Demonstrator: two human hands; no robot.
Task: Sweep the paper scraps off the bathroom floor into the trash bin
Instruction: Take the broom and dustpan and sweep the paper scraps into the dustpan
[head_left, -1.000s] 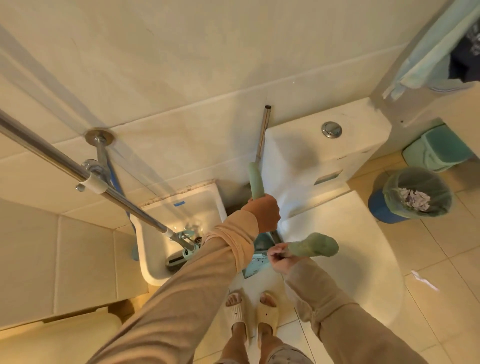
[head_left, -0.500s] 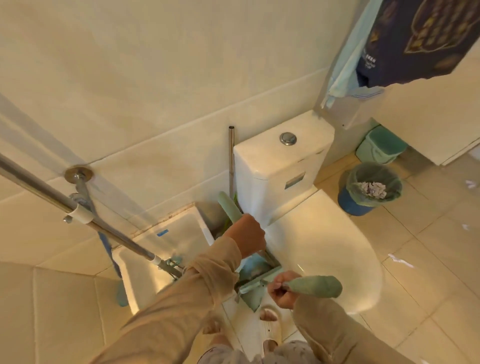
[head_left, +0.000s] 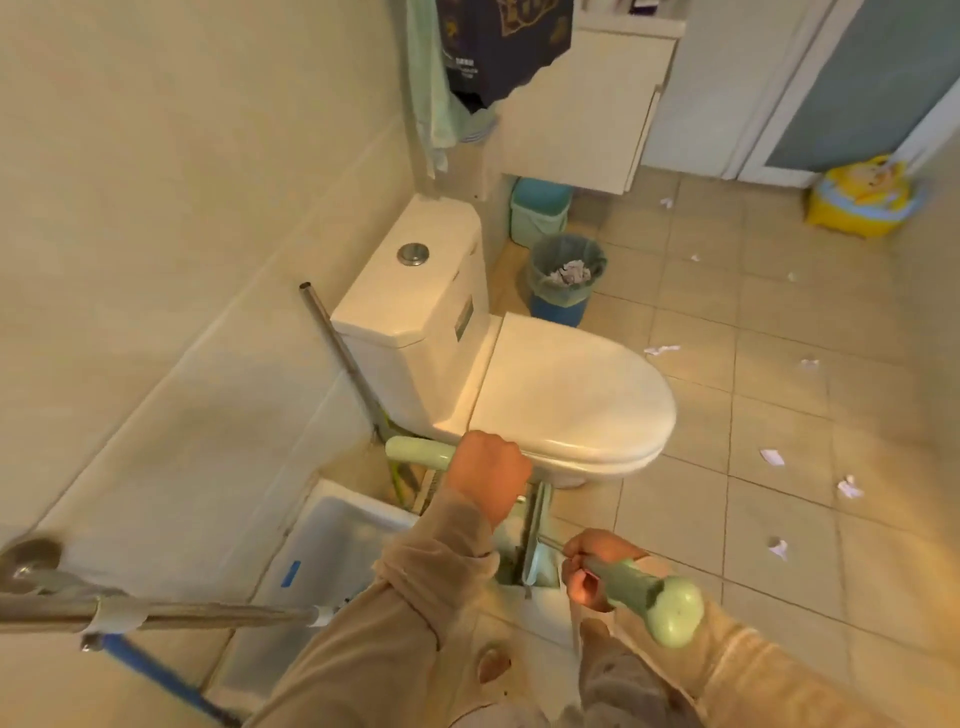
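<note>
The person stands beside the closed toilet (head_left: 566, 395) in a tiled bathroom, both arms in tan sleeves reaching forward and down; the left hand (head_left: 488, 470) is fisted around a pale green handle (head_left: 415, 451) that pokes out to the left of the knuckles, just in front of the toilet's base; the right hand (head_left: 589, 569) is wrapped around a second pale green handle (head_left: 649, 597), whose rounded butt end points toward the camera and whose thin metal shaft runs from the fingers toward the gap between the two hands; there, low against the floor, sits a pale green dustpan (head_left: 535, 551), partly hidden by the left wrist, and which handle joins it cannot be told. The paper scraps (head_left: 661, 349) lie scattered on the beige floor tiles to the right of the toilet, well apart from both hands; one sits near the seat's far edge, others are strewn farther right and toward the door. The trash bin (head_left: 566, 278), blue with a grey liner and crumpled paper already inside, stands on the floor just beside the toilet tank, with a teal lidded bin (head_left: 540, 210) behind it against the wall. A metal pole (head_left: 337, 358) leans against the wall left of the tank; a white basin (head_left: 332, 540) sits on the floor at lower left; a yellow child's potty (head_left: 862, 195) rests near the door.
</note>
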